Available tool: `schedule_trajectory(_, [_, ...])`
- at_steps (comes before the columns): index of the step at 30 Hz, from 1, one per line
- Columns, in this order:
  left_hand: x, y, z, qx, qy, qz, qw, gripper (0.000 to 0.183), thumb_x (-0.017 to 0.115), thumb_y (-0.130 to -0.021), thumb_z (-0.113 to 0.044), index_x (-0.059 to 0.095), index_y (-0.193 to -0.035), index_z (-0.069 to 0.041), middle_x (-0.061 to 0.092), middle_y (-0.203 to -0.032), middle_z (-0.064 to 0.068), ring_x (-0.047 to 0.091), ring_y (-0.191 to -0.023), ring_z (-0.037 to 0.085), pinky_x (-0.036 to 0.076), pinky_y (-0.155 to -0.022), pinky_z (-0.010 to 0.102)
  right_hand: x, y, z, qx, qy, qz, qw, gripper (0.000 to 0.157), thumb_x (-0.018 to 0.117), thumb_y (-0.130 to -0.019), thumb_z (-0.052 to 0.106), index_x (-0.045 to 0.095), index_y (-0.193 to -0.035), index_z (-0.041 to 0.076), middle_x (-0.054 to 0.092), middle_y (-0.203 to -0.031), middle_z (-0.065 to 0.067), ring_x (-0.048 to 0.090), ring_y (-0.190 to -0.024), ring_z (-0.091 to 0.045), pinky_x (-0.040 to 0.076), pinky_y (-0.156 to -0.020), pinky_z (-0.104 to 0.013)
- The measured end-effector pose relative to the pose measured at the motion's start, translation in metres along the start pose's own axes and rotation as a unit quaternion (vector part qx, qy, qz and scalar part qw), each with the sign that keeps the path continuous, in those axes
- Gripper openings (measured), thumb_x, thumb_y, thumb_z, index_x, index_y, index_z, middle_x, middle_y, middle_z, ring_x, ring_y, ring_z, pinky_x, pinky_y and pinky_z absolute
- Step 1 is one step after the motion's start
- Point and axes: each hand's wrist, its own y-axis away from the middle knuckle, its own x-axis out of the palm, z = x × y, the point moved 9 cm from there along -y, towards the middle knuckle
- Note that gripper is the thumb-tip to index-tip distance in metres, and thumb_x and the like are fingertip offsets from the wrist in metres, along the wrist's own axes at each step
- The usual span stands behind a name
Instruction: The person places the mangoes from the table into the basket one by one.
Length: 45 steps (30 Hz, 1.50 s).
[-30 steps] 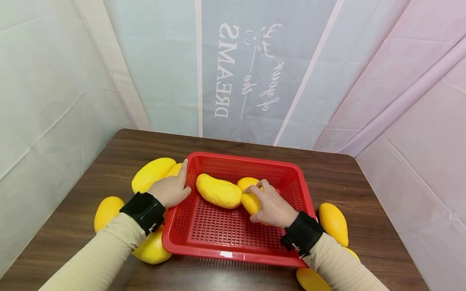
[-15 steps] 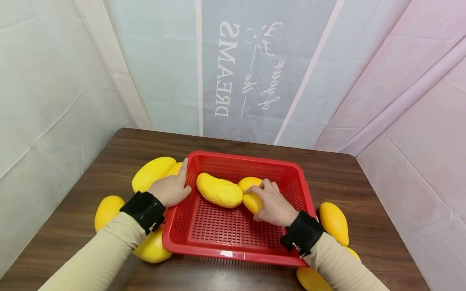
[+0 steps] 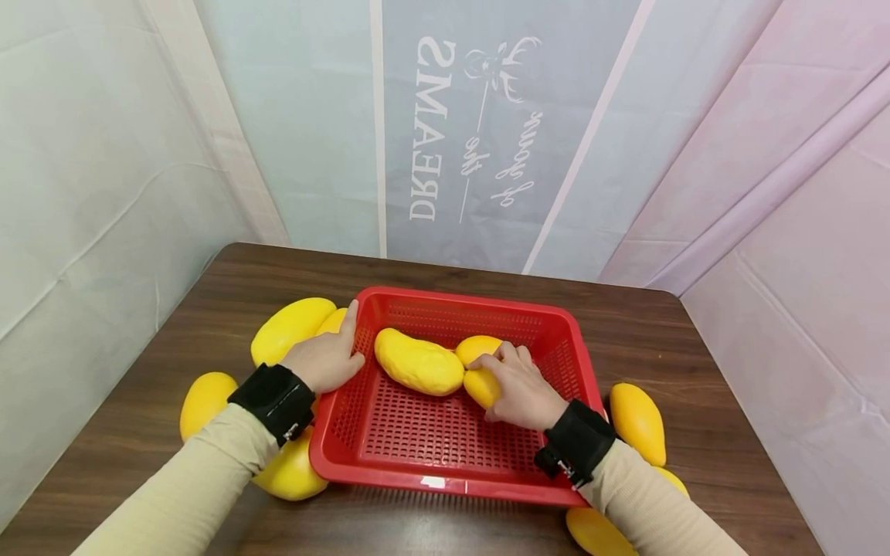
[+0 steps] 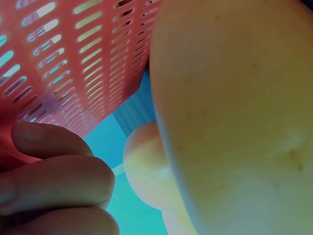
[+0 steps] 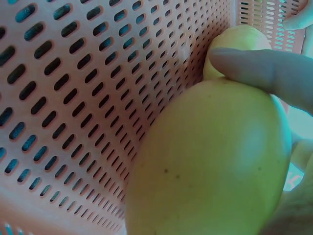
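My left hand [image 3: 327,361] holds the left rim of a red perforated plastic basket [image 3: 389,474], thumb over the inside and index finger along the rim. Curled fingers [image 4: 63,183] of that hand show outside the basket wall in the left wrist view. Inside the basket, my right hand [image 3: 524,390] grips a yellow mango [image 5: 210,161] from above, its fingers partly covering the fruit. Another mango [image 3: 476,347] lies just behind it. A longer, lumpy yellow mango [image 3: 419,363] sits to the left, its end right at the gripped one.
On the dark wooden table [image 3: 306,266], several mangoes lie left of the basket, including a yellow one [image 3: 292,332] and an orange-yellow one [image 3: 207,405]. More rest on the right, among them one mango [image 3: 637,423] and another [image 3: 599,531] near my right sleeve.
My right hand and the gripped mango have shifted very slightly right and up within the basket. The left hand keeps its hold on the rim.
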Motion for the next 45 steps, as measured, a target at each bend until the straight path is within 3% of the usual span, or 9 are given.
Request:
schedule_trajectory(11, [0.0010,-0.0002,0.0009,-0.002,-0.006,0.000,1.0000,0.094,0.053,-0.097,-0.026,-0.012,-0.162,-0.007,0.060,-0.073,0.007,0.063,-0.053,0.016,0.059,-0.057,0.033,0.0021,0.0001,0.0011,-0.021,0.012,0.004,1.000,0.058,0.090,-0.061,0.012,0.070,-0.115,0.012,0.047,-0.109,-0.011,0.037,-0.100,-0.029,0.041,-0.079,-0.044])
schedule_trajectory(45, [-0.0005,0.0023,-0.0017,0.002,0.012,0.001,0.9999,0.093,0.053,-0.097,-0.024,-0.013,-0.162,-0.007,0.060,-0.073,0.008,0.064,-0.052,0.017,0.059,-0.056,0.033,0.0092,0.0008,0.0007,-0.032,0.002,0.040,0.999,0.061,0.090,-0.060,0.007,0.069,-0.117,0.008,0.044,-0.104,-0.009,0.039,-0.095,-0.028,0.045,-0.078,-0.044])
